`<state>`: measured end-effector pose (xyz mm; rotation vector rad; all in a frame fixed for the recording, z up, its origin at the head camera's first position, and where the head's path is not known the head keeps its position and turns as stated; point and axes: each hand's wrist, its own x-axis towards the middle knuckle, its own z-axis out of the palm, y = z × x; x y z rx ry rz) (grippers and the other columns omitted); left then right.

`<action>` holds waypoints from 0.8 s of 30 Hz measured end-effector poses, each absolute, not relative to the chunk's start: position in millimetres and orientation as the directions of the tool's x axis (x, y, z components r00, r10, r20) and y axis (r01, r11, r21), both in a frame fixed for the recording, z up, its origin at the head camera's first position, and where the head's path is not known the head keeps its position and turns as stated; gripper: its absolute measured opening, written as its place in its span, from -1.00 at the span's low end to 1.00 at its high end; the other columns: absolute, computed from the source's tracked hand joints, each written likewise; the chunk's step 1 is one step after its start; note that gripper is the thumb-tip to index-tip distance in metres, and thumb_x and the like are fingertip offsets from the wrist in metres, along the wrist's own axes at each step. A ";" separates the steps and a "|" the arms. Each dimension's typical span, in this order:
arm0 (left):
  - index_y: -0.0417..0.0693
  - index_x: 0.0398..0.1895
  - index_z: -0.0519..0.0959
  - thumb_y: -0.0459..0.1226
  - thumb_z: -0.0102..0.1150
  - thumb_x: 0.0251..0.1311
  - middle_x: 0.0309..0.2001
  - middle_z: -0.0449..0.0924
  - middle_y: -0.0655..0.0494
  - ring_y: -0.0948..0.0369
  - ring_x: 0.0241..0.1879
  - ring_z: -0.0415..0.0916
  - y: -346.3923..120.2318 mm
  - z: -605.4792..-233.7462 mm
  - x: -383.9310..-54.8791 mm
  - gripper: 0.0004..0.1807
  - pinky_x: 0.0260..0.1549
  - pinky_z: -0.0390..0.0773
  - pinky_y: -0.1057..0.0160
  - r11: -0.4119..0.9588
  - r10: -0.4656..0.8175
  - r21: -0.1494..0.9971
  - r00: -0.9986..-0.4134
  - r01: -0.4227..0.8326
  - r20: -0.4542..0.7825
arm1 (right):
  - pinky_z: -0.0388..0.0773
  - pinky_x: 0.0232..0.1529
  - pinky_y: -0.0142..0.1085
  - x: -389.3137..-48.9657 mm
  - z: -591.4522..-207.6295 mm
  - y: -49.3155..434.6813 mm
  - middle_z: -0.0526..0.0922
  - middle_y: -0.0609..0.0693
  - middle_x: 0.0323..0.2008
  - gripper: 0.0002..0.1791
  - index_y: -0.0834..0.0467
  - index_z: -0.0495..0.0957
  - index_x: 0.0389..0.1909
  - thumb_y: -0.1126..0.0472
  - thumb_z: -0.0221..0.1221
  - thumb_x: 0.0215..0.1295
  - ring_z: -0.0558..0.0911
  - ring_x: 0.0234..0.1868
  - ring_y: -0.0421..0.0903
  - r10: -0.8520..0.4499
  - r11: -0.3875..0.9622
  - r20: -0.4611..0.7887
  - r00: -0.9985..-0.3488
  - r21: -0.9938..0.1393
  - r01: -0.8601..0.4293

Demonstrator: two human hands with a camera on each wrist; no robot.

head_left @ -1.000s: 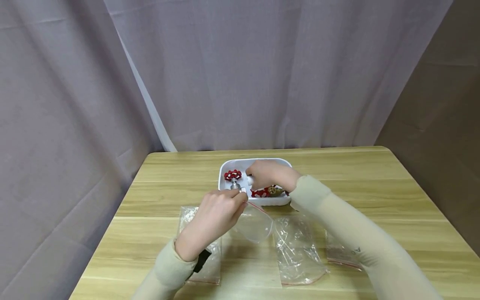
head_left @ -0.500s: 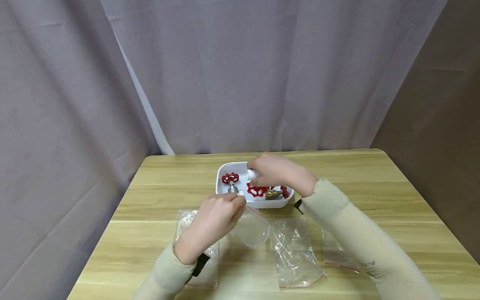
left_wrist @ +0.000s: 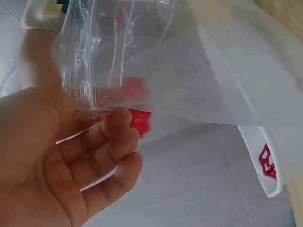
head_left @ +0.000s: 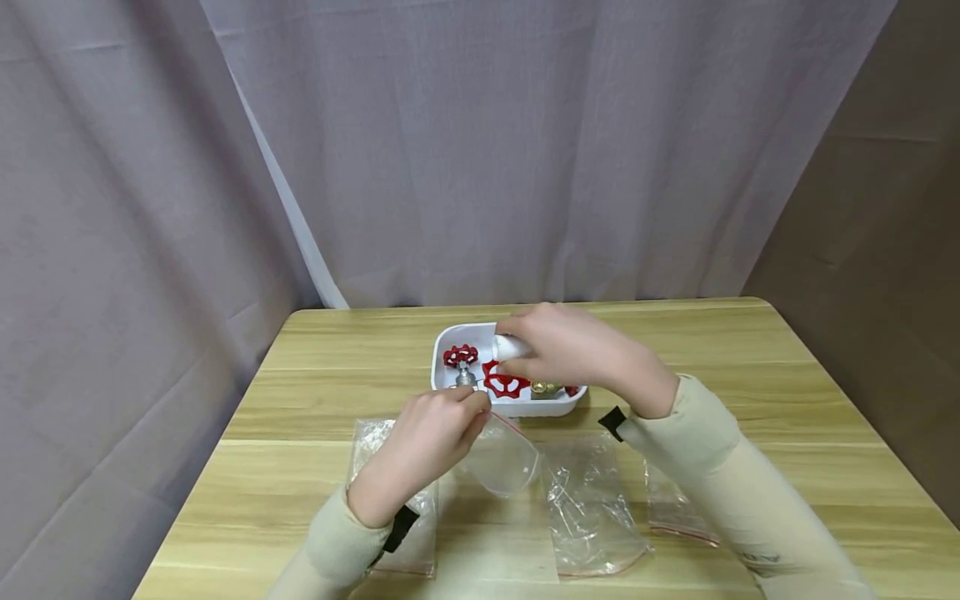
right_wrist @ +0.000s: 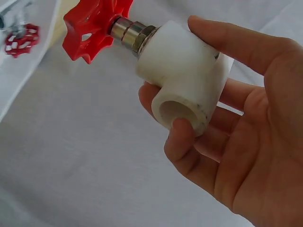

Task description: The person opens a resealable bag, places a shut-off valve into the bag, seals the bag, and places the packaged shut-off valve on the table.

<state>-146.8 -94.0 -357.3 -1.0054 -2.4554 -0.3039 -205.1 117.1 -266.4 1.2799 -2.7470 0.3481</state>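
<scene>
My right hand (head_left: 581, 346) grips a stop valve by its white plastic body (right_wrist: 182, 68); its red handwheel (right_wrist: 97, 28) points away from the palm. The thumb lies along one side, and a fingertip sits at the open pipe end. In the head view this valve overlaps the tray. My left hand (head_left: 431, 425) pinches the top edge of a clear zip bag (head_left: 504, 462) with a red seal line, which hangs in front of the tray. Through that bag in the left wrist view shows part of the red handwheel (left_wrist: 135, 89).
A white tray (head_left: 540, 408) holds a silver valve with a red handwheel (head_left: 461, 357) and a brass valve (head_left: 543, 389). Flat zip bags lie on the wooden table: one (head_left: 412, 533) under the left forearm, one (head_left: 596, 525) in the middle, one (head_left: 678, 510) by the right sleeve.
My right hand has raised the white valve from the tray, its wrist swinging right and its handwheel coming nearer the bag. The left hand and bag stay nearly still.
</scene>
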 end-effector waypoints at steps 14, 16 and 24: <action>0.07 -0.45 0.62 -0.27 0.35 0.23 -0.50 0.49 0.29 0.26 -0.52 0.52 -95.0 -356.2 -147.0 -0.87 -0.57 0.53 0.19 0.723 0.587 0.074 -0.668 0.687 0.458 | 0.38 -0.52 -0.32 -166.2 -237.2 123.1 0.51 -0.23 -0.41 -0.87 -0.01 0.60 -0.30 0.13 0.31 0.13 0.40 -0.55 -0.27 -0.748 0.555 0.337 -0.572 -0.156 -0.817; 0.09 -0.53 0.57 -0.26 0.35 0.23 -0.53 0.47 0.28 0.24 -0.55 0.52 -95.0 -357.0 -148.0 -0.80 -0.60 0.52 0.18 0.726 0.585 0.067 -0.667 0.684 0.462 | 0.38 -0.52 -0.33 -163.3 -236.9 123.7 0.51 -0.23 -0.40 -0.86 -0.01 0.61 -0.28 0.14 0.32 0.13 0.39 -0.54 -0.28 -0.753 0.534 0.362 -0.549 -0.152 -0.832; 0.10 -0.70 0.33 -0.32 0.35 0.13 -0.58 0.40 0.25 0.25 -0.66 0.36 -98.3 -356.7 -151.2 -0.60 -0.69 0.45 0.20 0.743 0.570 0.069 -0.684 0.665 0.455 | 0.37 -0.56 -0.41 -151.0 -241.3 121.6 0.53 -0.22 -0.36 -0.81 0.01 0.63 -0.20 0.13 0.34 0.15 0.38 -0.55 -0.34 -0.781 0.468 0.397 -0.483 -0.140 -0.872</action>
